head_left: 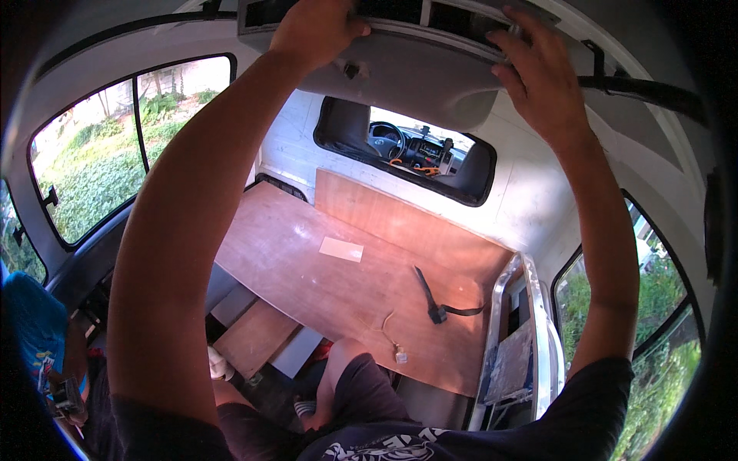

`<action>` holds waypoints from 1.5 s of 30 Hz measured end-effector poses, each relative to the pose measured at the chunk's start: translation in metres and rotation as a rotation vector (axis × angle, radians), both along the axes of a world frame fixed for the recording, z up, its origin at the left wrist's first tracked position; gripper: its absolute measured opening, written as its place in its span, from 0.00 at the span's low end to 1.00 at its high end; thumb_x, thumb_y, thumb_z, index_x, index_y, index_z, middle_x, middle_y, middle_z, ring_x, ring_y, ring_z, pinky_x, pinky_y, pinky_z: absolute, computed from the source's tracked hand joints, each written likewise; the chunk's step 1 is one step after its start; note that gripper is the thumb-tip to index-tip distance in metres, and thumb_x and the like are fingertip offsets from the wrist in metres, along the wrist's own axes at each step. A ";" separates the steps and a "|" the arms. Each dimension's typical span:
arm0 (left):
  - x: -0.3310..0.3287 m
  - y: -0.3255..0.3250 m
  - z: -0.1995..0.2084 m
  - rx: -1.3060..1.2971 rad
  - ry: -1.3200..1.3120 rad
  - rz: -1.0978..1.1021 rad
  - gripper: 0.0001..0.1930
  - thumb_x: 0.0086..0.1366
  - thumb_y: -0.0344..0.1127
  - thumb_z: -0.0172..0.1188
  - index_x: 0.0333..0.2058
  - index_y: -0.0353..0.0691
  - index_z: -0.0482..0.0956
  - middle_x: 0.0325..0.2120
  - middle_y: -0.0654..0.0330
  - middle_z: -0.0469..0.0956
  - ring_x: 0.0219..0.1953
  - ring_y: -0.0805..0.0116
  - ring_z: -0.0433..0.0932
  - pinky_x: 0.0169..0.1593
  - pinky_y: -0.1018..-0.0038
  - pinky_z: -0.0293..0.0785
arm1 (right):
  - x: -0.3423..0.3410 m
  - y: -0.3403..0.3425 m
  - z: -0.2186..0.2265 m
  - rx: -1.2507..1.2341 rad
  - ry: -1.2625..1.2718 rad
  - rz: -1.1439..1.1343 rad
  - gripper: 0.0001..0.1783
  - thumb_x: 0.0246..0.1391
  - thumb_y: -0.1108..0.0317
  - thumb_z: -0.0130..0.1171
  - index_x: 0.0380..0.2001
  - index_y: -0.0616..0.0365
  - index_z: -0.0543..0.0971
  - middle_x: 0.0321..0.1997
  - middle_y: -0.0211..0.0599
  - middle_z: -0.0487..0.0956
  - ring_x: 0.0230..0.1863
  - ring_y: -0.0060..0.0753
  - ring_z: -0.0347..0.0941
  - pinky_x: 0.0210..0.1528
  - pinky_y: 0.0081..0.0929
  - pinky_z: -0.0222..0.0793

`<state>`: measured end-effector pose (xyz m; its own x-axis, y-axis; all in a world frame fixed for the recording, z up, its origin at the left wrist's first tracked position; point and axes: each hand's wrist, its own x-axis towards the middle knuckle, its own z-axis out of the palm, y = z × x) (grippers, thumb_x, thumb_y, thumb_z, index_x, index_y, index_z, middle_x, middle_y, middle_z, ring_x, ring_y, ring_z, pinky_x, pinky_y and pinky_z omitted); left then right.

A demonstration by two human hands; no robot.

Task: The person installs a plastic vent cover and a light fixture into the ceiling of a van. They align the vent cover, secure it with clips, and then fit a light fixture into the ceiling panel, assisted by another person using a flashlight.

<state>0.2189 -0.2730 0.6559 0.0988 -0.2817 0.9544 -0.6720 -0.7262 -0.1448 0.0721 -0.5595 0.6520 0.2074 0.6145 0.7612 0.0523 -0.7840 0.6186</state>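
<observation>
A grey overhead housing with dark rectangular openings along its upper side hangs under the van's ceiling. My left hand is closed round its left part, the thumb pressed on the near edge and the other fingers mostly hidden. At the right end, my right hand grips the same edge with bent, slightly spread fingers. A small dark fitting sits on the housing's underside near my left hand. Both arms are raised.
Below lies a wooden board bearing a pale card, a black strap and a wire with a white connector. A metal frame stands at right. Behind is a partition window. Someone in blue is at far left.
</observation>
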 end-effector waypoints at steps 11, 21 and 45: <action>0.010 0.009 0.004 0.265 -0.277 0.278 0.47 0.53 0.37 0.74 0.69 0.37 0.60 0.59 0.47 0.67 0.61 0.44 0.70 0.66 0.60 0.70 | 0.000 -0.004 0.003 0.008 -0.043 -0.018 0.39 0.44 0.64 0.75 0.62 0.56 0.73 0.67 0.47 0.68 0.67 0.53 0.65 0.69 0.48 0.63; 0.008 0.015 -0.004 0.004 0.099 -0.038 0.48 0.54 0.36 0.74 0.71 0.43 0.59 0.69 0.47 0.60 0.70 0.48 0.64 0.69 0.62 0.69 | 0.016 -0.024 0.011 -0.050 -0.246 -0.052 0.46 0.41 0.57 0.80 0.66 0.47 0.74 0.69 0.40 0.72 0.71 0.50 0.64 0.69 0.50 0.61; 0.014 -0.022 0.016 -0.854 0.399 -0.467 0.26 0.66 0.44 0.66 0.60 0.42 0.76 0.59 0.47 0.75 0.59 0.47 0.75 0.63 0.62 0.70 | 0.056 0.020 0.006 0.424 -0.507 0.311 0.10 0.51 0.62 0.73 0.31 0.54 0.84 0.51 0.45 0.73 0.55 0.51 0.65 0.57 0.51 0.59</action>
